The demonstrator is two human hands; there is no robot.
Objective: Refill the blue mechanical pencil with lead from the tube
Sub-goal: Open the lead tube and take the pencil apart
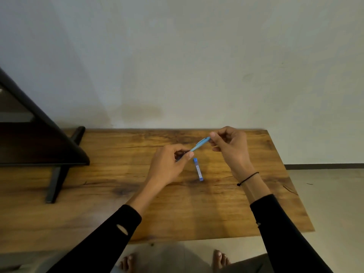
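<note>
On the wooden table (236, 203) by a pale wall (177, 56), the lead tube (198, 169).

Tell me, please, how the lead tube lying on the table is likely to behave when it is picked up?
The lead tube is small and slim, so probably light. It lies flat on the table; if round, it may roll when nudged.

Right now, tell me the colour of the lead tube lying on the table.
Blue caps at both ends, with a paler labelled middle; the lead tube shows best in the head view.
</note>
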